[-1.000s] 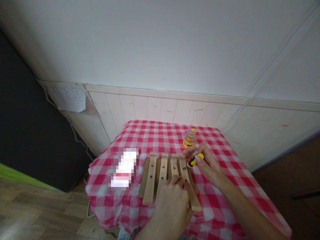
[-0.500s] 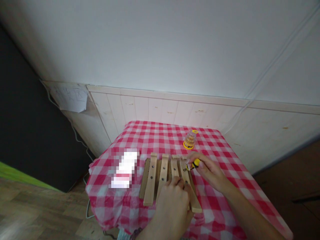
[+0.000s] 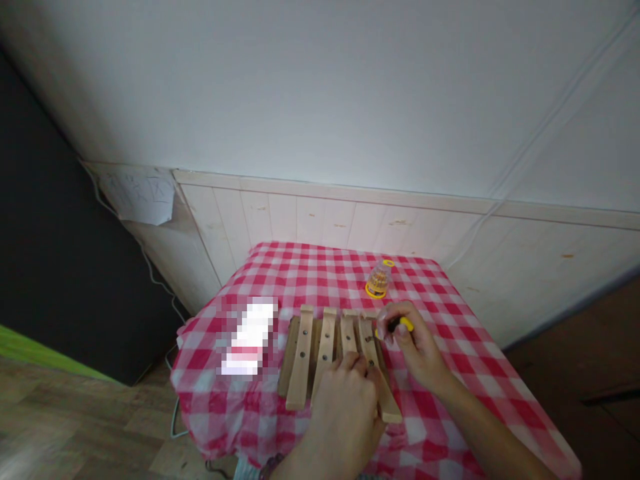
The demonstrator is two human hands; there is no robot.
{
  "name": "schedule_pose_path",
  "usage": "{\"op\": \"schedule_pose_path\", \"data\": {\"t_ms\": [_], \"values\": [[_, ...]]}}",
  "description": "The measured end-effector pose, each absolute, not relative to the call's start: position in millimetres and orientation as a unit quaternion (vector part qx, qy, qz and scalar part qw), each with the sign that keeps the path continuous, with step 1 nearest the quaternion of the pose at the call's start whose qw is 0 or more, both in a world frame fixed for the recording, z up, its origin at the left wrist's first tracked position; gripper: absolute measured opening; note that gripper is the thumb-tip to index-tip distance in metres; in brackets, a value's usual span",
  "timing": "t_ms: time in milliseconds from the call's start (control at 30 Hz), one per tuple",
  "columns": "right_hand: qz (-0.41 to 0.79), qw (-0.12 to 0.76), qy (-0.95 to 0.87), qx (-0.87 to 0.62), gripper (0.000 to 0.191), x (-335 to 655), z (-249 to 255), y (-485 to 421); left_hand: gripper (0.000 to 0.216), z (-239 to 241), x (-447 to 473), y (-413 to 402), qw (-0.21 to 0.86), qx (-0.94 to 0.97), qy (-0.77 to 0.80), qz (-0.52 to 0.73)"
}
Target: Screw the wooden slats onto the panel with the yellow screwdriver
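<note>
Several pale wooden slats [image 3: 302,370], each with dark screw heads, lie side by side across a darker wooden base [image 3: 285,367] on the table. My left hand [image 3: 345,407] is closed over the right-hand slats, its fingers curled down onto the wood; the fingertips are partly hidden. A yellow and black screwdriver [image 3: 407,324] is in my right hand [image 3: 417,347], the fingers wrapped round its handle. The screwdriver lies level beside the rightmost slat [image 3: 391,412], near the upper screw; whether its tip touches the screw is too small to tell.
A clear, yellow-rimmed bit holder [image 3: 379,280] stands beyond the slats. To the left lies a blurred-out bright rectangle [image 3: 250,337]. The red-and-white checked tablecloth [image 3: 320,267] covers the table, which stands near a panelled wall [image 3: 325,217].
My right hand and the screwdriver have shifted slightly to the right, and the wrist has turned. My left hand stays on the slats.
</note>
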State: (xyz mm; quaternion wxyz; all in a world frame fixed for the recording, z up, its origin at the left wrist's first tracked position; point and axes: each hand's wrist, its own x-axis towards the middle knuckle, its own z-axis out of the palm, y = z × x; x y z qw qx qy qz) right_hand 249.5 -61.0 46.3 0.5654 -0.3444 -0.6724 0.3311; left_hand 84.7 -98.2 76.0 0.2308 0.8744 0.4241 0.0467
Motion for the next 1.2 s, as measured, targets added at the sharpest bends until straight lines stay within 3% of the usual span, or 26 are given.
{"op": "schedule_pose_path", "data": {"t_ms": [200, 400, 500, 600, 900, 1067, 1200], "values": [[0.479, 0.540, -0.616, -0.315, 0.036, 253.6, 55.1, -59.6, 0.035, 76.4, 83.4, -98.6, 0.238, 0.876, 0.416, 0.051], [0.397, 0.466, -0.718, -0.331, 0.027, 263.3, 64.6, -57.2, 0.033, 75.2, 84.3, -99.0, 0.232, 0.882, 0.407, 0.050], [0.309, 0.525, -0.722, -0.328, 0.013, 260.0, 60.5, -55.0, 0.036, 74.8, 85.1, -97.7, 0.232, 0.883, 0.406, 0.049], [0.253, 0.578, -0.700, -0.335, 0.017, 254.9, 51.4, -54.8, 0.038, 74.3, 85.2, -96.7, 0.234, 0.880, 0.409, 0.053], [0.336, 0.611, -0.639, -0.324, 0.037, 252.0, 36.5, -60.9, 0.039, 72.7, 84.2, -98.2, 0.240, 0.879, 0.408, 0.064], [0.432, 0.541, -0.646, -0.319, 0.036, 264.7, 47.7, -65.7, 0.038, 73.5, 83.8, -97.7, 0.241, 0.876, 0.413, 0.053], [0.334, 0.469, -0.734, -0.360, 0.035, 280.0, 59.7, -70.6, 0.037, 74.7, 83.1, -97.6, 0.236, 0.881, 0.406, 0.057]]}}
